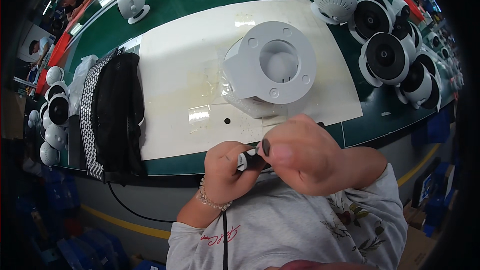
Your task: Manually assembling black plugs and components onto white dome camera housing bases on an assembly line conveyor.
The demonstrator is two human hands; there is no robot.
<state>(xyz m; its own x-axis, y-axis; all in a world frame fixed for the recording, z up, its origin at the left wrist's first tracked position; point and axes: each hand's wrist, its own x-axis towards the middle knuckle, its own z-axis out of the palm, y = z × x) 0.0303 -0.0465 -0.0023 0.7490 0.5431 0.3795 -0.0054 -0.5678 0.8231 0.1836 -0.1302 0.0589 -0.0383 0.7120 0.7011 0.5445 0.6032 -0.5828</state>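
left hand (head view): curled around a short black white-labelled piece (251,161) at lower centre; left hand (227,167).
right hand: right hand (312,157) seems to pinch a small black oval bit (266,147) beside that piece; contact is partly hidden.
handling: the labelled piece looks light and stiff, best gripped by its sides; the oval bit probably slips easily, so pinch its edges.
white fan housing: fan housing (241,72) lies base-up, upper centre, untouched.

The housing (252,72) lies on a sheet (175,70), cloth (118,112) at left.
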